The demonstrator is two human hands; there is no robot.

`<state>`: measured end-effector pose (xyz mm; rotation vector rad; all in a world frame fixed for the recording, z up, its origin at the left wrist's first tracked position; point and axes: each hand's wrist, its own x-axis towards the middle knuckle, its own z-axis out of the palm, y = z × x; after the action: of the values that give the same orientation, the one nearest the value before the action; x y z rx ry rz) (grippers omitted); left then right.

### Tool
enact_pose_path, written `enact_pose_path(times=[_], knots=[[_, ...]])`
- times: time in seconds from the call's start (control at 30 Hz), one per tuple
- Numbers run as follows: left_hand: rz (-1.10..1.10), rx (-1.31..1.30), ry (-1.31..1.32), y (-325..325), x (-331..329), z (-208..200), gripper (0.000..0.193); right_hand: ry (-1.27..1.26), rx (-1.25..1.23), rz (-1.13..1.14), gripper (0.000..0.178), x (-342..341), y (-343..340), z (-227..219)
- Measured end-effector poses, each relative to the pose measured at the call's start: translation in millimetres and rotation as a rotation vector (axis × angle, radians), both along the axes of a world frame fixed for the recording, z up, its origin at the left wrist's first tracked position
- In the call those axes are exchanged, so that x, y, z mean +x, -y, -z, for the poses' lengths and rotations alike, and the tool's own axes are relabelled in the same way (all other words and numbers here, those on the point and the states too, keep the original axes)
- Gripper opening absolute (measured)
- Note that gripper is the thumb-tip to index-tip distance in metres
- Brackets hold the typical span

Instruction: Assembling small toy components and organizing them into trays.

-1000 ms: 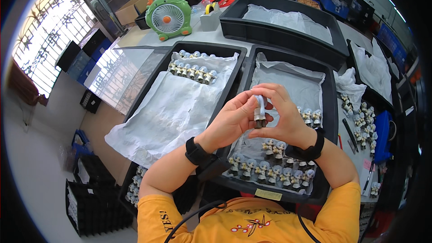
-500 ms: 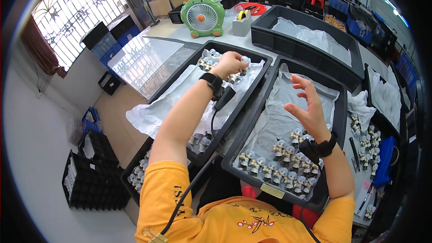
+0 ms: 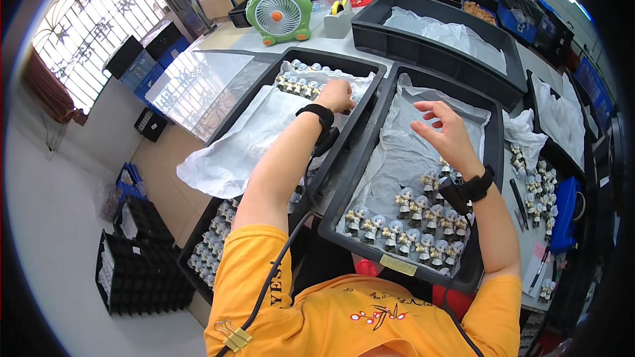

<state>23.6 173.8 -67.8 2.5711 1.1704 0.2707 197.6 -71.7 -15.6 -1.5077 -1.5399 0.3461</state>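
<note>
My left hand (image 3: 336, 96) is lowered into the far end of the left black tray (image 3: 239, 107), its fingers closed round a small figurine that they mostly hide. Beside it, rows of small pale-blue-haired figurines (image 3: 301, 84) stand on white paper. A loose sheet of white paper (image 3: 231, 135) covers the nearer part and hangs over the tray's left side. My right hand (image 3: 446, 133) hovers over the paper-lined right black tray (image 3: 360, 182), fingers apart and holding nothing. Several more figurines (image 3: 403, 235) stand and lie at that tray's near end, below my right wrist.
A green fan (image 3: 279, 14), a tape dispenser (image 3: 338, 21) and a large black bin (image 3: 423, 39) stand at the back. More figurines (image 3: 542, 192), pens and a blue case (image 3: 564, 215) lie on the right. Another figurine tray (image 3: 215, 244) sits lower left. Cables run along my arms.
My left hand has come down with the figurine into the row in the left tray. My right hand stays raised and open. The whole view has shifted slightly.
</note>
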Motion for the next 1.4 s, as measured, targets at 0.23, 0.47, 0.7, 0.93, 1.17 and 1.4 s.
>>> enact_pose_path(times=[0.23, 0.47, 0.7, 0.93, 1.17, 1.4], knots=[[0.060, -0.700, 0.797, 73.0, -25.0, -98.6, 0.029, 0.207, -0.412, -0.223, 0.035, 11.2, 8.6, 9.3], [0.294, -1.266, 1.237, 136.2, -28.4, -93.7, 0.022, 0.362, -0.413, -0.475, 0.037, -28.3, 22.2, 19.1], [0.125, -1.341, 1.222, 143.5, -19.1, -69.2, 0.018, 0.048, -0.407, -0.379, 0.034, -25.3, 15.3, 17.4], [0.130, -1.378, 1.088, 169.4, -15.3, -69.4, 0.017, 0.738, -0.681, -0.463, 0.052, -26.2, 19.9, 31.6], [0.130, -1.303, 1.039, 164.3, -19.4, -55.6, 0.018, 0.657, -0.786, -0.543, 0.055, -35.2, 23.6, 25.0], [0.162, -1.095, 0.914, 162.2, -23.8, -53.6, 0.022, 0.255, -0.509, -0.486, 0.043, -24.8, 18.8, -6.4]])
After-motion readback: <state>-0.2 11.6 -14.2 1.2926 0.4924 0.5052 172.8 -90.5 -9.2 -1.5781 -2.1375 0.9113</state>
